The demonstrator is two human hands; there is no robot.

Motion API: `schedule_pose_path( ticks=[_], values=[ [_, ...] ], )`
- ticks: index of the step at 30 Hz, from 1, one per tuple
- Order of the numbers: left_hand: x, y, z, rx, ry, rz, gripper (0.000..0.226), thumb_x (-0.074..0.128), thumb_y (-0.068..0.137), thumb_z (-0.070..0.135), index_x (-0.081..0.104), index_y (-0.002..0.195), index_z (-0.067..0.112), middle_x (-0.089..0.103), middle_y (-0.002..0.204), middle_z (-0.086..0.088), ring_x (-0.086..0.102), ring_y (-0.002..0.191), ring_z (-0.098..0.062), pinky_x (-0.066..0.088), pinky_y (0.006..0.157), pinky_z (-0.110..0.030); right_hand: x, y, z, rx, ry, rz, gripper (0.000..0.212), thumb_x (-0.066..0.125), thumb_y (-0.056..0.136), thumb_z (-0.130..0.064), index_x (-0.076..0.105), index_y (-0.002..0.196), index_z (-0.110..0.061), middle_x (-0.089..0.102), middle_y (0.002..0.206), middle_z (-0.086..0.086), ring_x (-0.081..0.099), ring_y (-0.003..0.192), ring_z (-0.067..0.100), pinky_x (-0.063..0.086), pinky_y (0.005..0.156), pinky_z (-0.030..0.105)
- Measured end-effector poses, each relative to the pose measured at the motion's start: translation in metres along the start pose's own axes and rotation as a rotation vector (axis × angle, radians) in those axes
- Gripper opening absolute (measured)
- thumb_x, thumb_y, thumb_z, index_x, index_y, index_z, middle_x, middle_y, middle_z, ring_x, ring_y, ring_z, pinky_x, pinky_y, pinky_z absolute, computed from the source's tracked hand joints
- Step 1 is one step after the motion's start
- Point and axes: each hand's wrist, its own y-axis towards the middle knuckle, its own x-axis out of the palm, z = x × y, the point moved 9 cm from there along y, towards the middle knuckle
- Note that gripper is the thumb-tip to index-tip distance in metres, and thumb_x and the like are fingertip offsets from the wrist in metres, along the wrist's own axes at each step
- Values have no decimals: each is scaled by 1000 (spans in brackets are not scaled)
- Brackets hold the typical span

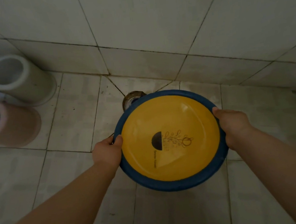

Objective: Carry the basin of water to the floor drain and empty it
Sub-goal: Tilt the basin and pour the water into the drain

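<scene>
Basin [170, 142] held between both hands' grip.

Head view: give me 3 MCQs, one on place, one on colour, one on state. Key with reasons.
1. Where is the drain relative to the basin?
A. Just past its far rim, partly hidden by it
B. Beside the pink bin
C. Near the right wall

2. What colour is the basin's rim?
A. Red
B. Blue
C. White

3. How is the basin held?
A. One hand underneath
B. Resting on the floor, hands off
C. Both hands on opposite sides of the rim

Key:
1 A: the drain peeks out at the basin's far-left edge.
2 B: a blue rim rings the yellow inside.
3 C: the left hand and right hand each keep a grip on the rim, basin above the floor tiles.
</scene>
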Motion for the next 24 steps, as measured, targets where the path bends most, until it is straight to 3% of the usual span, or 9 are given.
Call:
schedule_pose_path(
  ticks=[6,9,13,21,24],
  values=[
    [1,1,-1,-15,-25,-9,40,54,89,30,59,123,10,68,107,-18,57,84,-23,50,80,-32,0,2,-1,11,-19,6,37,57,91,-26,61,111,4,62,120,22,59,109,35,48,88,40],
    [2,2,-2,-21,-27,-21,41,54,89,30,60,123,10,68,107,-17,59,85,-23,50,79,-32,2,2,-1,19,-2,-13,20,57,91,-27,62,87,-8,64,110,17,59,95,28,49,86,38],
    [2,1,-2,-20,-28,-17,38,53,89,29,60,122,10,68,105,-16,58,82,-21,47,74,-29,3,2,0,16,3,-20,15,57,91,-28,58,92,-13,59,95,10,58,85,25,48,81,35],
    [2,1,0,-9,-21,-22,38,53,90,29,60,122,9,68,107,-18,58,83,-22,47,75,-29,2,4,2,26,-2,-18,16,59,90,-30,60,94,-14,60,83,5,58,88,25,50,85,37],
    [2,1,0,-10,-20,-25,37,53,90,28,61,120,8,68,105,-17,58,82,-22,47,74,-29,3,3,1,34,-5,-16,18,59,89,-29,58,79,-15,58,75,4,58,82,24,50,81,37]
  ],
)
